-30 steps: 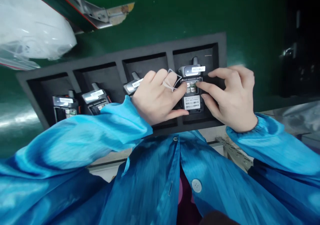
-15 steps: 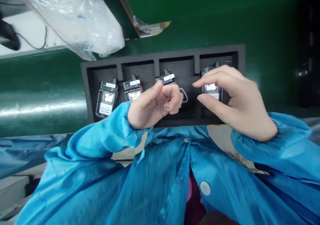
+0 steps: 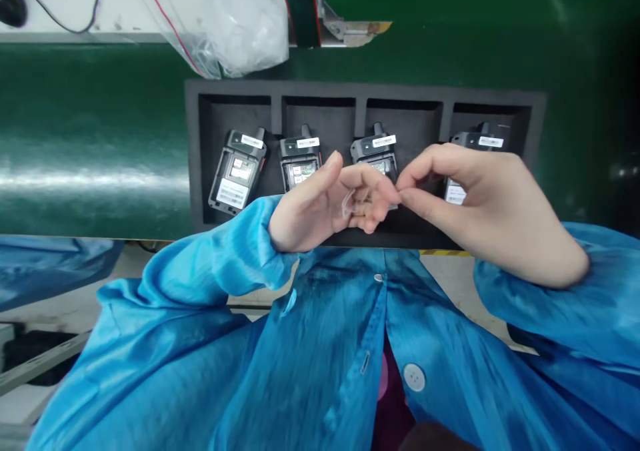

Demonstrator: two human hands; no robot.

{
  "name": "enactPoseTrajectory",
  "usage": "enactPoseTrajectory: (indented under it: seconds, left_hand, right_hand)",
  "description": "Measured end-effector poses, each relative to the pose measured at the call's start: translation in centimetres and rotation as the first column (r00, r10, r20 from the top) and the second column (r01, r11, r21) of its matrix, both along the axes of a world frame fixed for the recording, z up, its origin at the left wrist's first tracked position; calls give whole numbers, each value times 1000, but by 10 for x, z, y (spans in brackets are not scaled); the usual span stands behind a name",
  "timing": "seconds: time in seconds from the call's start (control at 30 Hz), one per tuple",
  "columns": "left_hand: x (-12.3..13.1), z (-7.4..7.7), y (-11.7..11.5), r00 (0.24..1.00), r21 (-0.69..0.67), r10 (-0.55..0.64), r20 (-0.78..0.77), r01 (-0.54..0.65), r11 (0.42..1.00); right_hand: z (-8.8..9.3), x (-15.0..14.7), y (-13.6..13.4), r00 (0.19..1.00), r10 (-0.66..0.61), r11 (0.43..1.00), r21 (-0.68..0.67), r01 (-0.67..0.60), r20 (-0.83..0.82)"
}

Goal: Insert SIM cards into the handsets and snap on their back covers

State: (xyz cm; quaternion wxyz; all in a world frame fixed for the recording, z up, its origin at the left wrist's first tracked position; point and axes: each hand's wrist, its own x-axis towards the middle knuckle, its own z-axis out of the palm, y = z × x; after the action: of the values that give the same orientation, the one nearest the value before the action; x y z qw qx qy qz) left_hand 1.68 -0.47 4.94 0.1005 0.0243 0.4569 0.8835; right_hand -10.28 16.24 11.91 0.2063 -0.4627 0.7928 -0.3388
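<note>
My left hand (image 3: 315,211) is palm up over the tray, its fingers loosely curled round a small clear loop-shaped piece (image 3: 347,204). At its fingertips, my right hand (image 3: 487,204) has thumb and forefinger pinched together; whatever is between them is too small to make out. Below lies a black foam tray (image 3: 320,89) with a radio-like handset in each compartment: a far-left handset (image 3: 237,167), a second handset (image 3: 299,149), a third handset (image 3: 373,147) and a far-right handset (image 3: 467,139). Their backs show white labels, with stub antennas on top. My hands partly cover three of them.
The tray rests on a green work surface (image 3: 100,137). Behind it, a clear plastic bag (image 3: 245,24) lies near a metal bracket (image 3: 345,27). A black cable (image 3: 60,27) runs across a white surface at upper left. Another blue sleeve or garment (image 3: 55,267) shows at the left.
My right thumb and forefinger have closed from apart and come to my left fingertips. My left fingers have uncurled somewhat, showing the clear piece. The camera view has shifted and levelled.
</note>
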Motion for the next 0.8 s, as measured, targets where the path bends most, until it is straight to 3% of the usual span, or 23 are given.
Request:
enactPoseTrajectory:
  seconds: [0.23,0.37,0.43,0.47,0.57,0.63,0.7,0.73,0.8]
  left_hand:
    - [3,-5,-17,993,-232,86,86,-64,971]
    - [4,-8,-27,953,-317,291,86,-250,915]
    - [6,-9,-30,924,-475,377,-58,-358,804]
    - [7,-9,-31,920,-558,357,-164,-385,735]
    - [8,-11,-30,909,-774,100,-404,-398,493]
    - [8,-13,-28,874,-857,-86,-478,-443,262]
    - [8,-15,-26,832,-851,-186,-522,-523,52]
    - [8,-15,-25,814,-832,-206,-543,-555,-3]
    - [9,-14,-25,797,-809,-193,-572,-587,-29]
  right_hand:
    - [3,2,3,985,66,996,-46,-74,-159]
    - [-20,-10,-5,980,29,1000,8,-28,-196]
    - [-39,-18,-10,972,7,998,61,8,-236]
    - [-47,-21,-12,966,-4,996,88,28,-258]
    - [-63,-29,-16,954,-22,989,135,65,-300]
    - [-62,-30,-16,947,-26,989,132,72,-319]
    - [-51,-28,-14,945,-13,989,133,60,-326]
    - [-45,-27,-12,951,11,990,139,33,-309]
    - [-34,-25,-11,967,76,987,159,-38,-244]
